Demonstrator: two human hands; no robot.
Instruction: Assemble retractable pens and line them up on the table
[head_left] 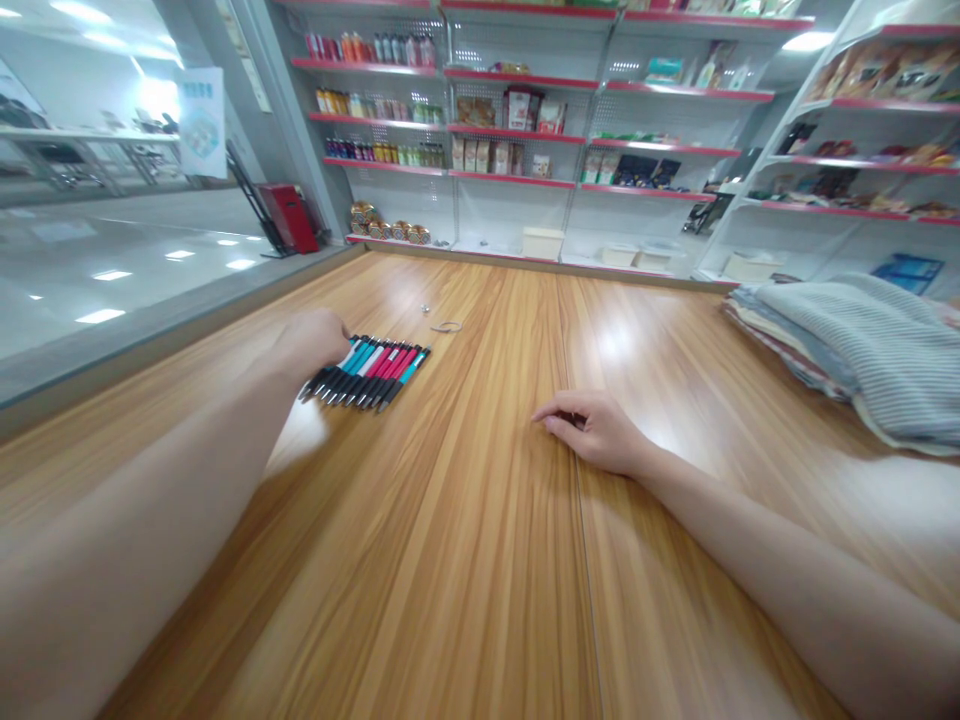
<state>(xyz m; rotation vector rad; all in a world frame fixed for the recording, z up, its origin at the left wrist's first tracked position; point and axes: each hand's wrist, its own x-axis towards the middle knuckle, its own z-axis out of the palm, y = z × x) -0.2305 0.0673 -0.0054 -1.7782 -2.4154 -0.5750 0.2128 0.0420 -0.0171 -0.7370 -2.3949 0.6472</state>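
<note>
A row of several pens (367,372) lies side by side on the wooden table (480,560). Their barrels are teal, white and pink-red, with black grips and silver tips pointing toward me. My left hand (319,338) reaches the left end of this row, at the upper part of the leftmost pens. Its back faces me and most of its fingers are hidden, so whether it grips a pen does not show. To the right of the pens, my right hand (592,425) rests on the tabletop. Its fingers are loosely bent, with a gap between thumb and forefinger, and hold nothing.
Beyond the pens lie a thin ring-shaped loop (447,327) and a tiny shiny piece (425,309). Folded cloths (862,350) are stacked at the right. Shelves of bottles and packages (525,140) stand behind the table's raised far edge (540,268).
</note>
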